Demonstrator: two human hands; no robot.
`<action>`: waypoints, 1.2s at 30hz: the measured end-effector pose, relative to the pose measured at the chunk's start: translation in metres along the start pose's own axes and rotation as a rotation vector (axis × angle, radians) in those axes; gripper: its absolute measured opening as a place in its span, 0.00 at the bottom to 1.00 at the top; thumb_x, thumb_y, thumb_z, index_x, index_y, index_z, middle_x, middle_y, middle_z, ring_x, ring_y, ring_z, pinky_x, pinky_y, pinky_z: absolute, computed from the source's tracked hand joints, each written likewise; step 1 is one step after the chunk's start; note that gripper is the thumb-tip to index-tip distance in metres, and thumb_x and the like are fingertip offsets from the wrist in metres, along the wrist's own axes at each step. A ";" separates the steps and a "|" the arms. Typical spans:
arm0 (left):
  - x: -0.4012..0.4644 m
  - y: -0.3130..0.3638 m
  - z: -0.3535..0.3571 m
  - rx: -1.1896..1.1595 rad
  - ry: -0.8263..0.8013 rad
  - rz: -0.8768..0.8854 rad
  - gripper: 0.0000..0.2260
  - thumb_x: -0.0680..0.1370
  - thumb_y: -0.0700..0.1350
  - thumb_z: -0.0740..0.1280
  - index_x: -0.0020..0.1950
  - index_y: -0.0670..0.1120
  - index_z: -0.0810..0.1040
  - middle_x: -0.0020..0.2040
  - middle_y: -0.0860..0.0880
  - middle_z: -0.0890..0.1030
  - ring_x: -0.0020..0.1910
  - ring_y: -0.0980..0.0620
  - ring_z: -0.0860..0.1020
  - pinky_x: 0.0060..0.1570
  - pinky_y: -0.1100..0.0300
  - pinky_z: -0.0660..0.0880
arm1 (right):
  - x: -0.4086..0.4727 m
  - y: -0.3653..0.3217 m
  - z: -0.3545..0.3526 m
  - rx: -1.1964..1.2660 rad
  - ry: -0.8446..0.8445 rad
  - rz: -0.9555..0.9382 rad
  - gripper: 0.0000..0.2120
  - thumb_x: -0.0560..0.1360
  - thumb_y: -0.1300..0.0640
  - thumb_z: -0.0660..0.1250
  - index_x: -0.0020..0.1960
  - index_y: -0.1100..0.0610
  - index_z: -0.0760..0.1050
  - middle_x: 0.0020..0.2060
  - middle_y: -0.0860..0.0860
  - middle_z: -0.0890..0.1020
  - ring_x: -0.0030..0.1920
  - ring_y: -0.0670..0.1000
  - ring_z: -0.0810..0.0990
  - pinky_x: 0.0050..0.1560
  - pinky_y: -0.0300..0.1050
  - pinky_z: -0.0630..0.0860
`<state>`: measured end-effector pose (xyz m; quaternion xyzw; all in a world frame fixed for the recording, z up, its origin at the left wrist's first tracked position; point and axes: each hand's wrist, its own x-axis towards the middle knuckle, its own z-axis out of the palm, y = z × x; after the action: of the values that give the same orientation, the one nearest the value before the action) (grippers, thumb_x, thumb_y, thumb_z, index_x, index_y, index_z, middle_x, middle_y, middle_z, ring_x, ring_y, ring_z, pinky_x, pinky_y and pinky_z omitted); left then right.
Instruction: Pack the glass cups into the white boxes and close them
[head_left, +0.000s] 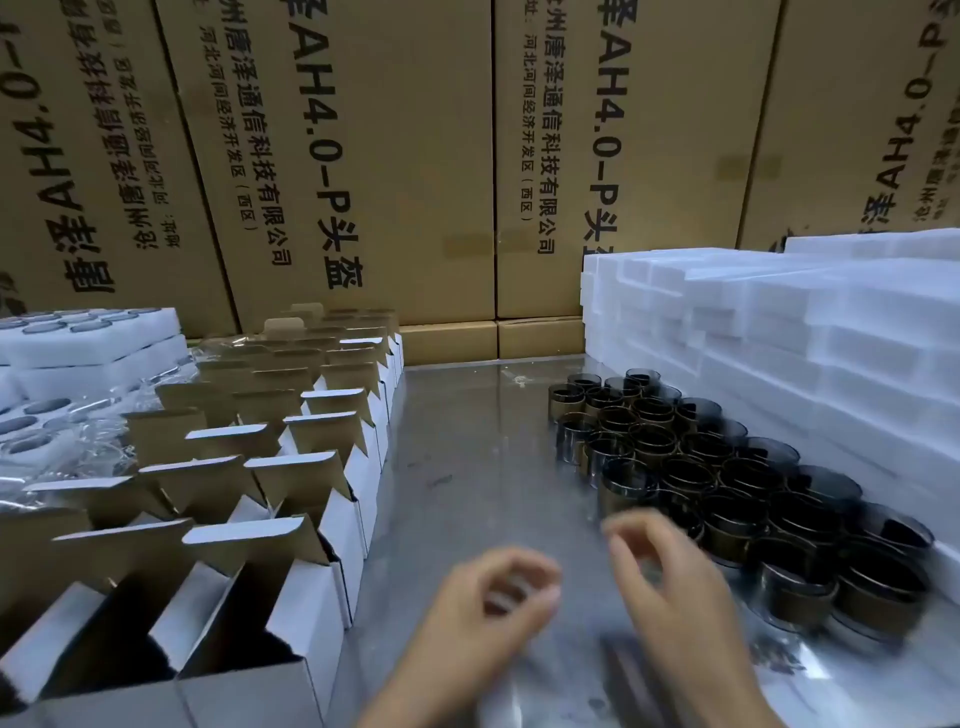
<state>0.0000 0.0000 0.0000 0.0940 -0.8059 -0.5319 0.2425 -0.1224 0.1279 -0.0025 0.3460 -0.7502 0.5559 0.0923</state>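
Observation:
Several dark glass cups (727, 467) with gold bands stand packed together on the right of the metal table (457, 467). On the left stand rows of open white boxes (291, 519) with their brown-lined flaps up. My left hand (488, 608) hovers over the table near the front, blurred, fingers loosely curled, holding nothing. My right hand (665, 587) is beside it, just left of the nearest cups, fingers bent and thumb out, blurred, with nothing held that I can make out.
White foam slabs (779, 332) are stacked along the right behind the cups. Foam trays (78, 338) holding more cups in clear plastic wrap sit at far left. Tall brown cartons (363, 156) wall off the back.

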 end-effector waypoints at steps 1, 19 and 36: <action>0.020 -0.007 0.006 0.014 0.098 0.010 0.07 0.74 0.41 0.72 0.44 0.54 0.81 0.39 0.58 0.83 0.38 0.65 0.77 0.41 0.73 0.71 | 0.021 0.004 0.011 -0.132 0.007 -0.104 0.10 0.75 0.60 0.67 0.46 0.44 0.76 0.44 0.41 0.79 0.48 0.45 0.78 0.47 0.41 0.72; 0.115 -0.073 -0.001 0.021 0.499 -0.075 0.09 0.74 0.35 0.69 0.49 0.48 0.78 0.45 0.52 0.80 0.42 0.54 0.77 0.41 0.74 0.70 | 0.173 0.037 0.100 -1.135 -0.223 -0.201 0.12 0.78 0.55 0.62 0.60 0.51 0.76 0.62 0.51 0.72 0.66 0.54 0.64 0.62 0.49 0.62; 0.119 -0.081 -0.017 0.160 0.564 0.098 0.30 0.64 0.43 0.76 0.62 0.57 0.70 0.54 0.60 0.78 0.56 0.56 0.77 0.49 0.74 0.69 | 0.099 0.033 0.099 -0.411 -0.047 -0.776 0.09 0.67 0.58 0.75 0.46 0.54 0.81 0.59 0.56 0.76 0.60 0.54 0.67 0.56 0.52 0.75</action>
<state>-0.1037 -0.0959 -0.0327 0.2180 -0.7496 -0.4070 0.4742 -0.1924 0.0023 -0.0126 0.5891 -0.6616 0.3114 0.3438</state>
